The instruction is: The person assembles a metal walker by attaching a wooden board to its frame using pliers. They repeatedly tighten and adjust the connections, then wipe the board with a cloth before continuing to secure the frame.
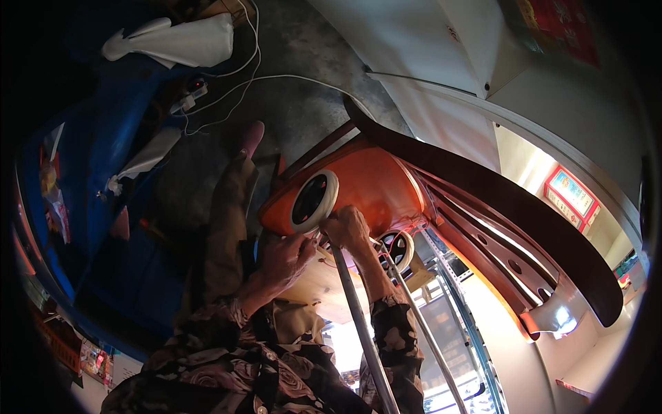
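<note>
My left hand point(289, 261) is closed in a pinch, its fingertips just below a wheel point(314, 199) with a cream tyre and dark centre. Beside it my right hand point(349, 228) is curled shut against the wheel's lower right edge, at the upper end of a metal tube point(357, 310). What either hand holds is hidden by the fingers. The wheel rests against the orange seat of a wooden chair point(378, 181). A second wheel point(398, 250), with dark spokes, shows right of my right hand. Another metal tube point(429, 331) runs down past my right forearm.
The chair's dark brown top rail point(496, 186) sweeps across the right side. White cables point(303, 77) trail over the dark floor. Blue sheeting point(114, 131) and a white bag point(189, 41) lie at left. White panels point(441, 62) stand behind; a red box point(574, 193) is far right.
</note>
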Tool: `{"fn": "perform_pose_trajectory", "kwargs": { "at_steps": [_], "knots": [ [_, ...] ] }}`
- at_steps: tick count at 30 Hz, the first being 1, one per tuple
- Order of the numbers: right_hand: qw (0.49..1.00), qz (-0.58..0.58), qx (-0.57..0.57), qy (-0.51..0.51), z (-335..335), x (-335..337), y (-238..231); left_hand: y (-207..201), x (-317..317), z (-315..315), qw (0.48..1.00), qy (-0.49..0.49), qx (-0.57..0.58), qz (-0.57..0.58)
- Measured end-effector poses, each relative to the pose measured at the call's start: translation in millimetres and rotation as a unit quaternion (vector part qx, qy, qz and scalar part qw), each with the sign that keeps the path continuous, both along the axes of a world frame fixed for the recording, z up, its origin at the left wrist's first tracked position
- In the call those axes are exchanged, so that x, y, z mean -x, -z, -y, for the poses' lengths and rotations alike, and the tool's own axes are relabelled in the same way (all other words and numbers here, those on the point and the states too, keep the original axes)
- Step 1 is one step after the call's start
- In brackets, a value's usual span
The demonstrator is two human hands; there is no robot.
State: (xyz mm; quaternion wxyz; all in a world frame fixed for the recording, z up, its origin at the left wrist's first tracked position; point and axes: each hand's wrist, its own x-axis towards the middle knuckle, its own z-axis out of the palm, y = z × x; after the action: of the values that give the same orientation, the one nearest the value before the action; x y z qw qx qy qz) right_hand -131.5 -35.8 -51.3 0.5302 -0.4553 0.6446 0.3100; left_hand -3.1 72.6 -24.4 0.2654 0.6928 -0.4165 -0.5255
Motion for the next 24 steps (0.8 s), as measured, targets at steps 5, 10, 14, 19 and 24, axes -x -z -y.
{"fn": "perform_pose_trajectory", "kwargs": {
  "at_steps": [5,10,14,19,24],
  "knots": [
    [1.000,0.020,-0.018,0.012,-7,-1,4,-3,1,-8,1.000,-0.029,-0.002,0.000],
    [1.000,0.010,0.023,0.012,-16,1,6,-6,2,-8,0.999,-0.026,-0.028,-0.014],
    [0.999,0.003,0.029,0.017,-21,-3,4,-11,-1,-7,0.995,0.018,-0.100,-0.007],
    [0.998,0.010,0.056,0.040,-27,-5,1,-11,-1,-12,0.981,0.000,-0.162,-0.103],
    [0.997,0.024,0.053,0.045,-31,-2,4,0,5,-25,0.937,-0.113,-0.206,-0.258]
  ]
}}
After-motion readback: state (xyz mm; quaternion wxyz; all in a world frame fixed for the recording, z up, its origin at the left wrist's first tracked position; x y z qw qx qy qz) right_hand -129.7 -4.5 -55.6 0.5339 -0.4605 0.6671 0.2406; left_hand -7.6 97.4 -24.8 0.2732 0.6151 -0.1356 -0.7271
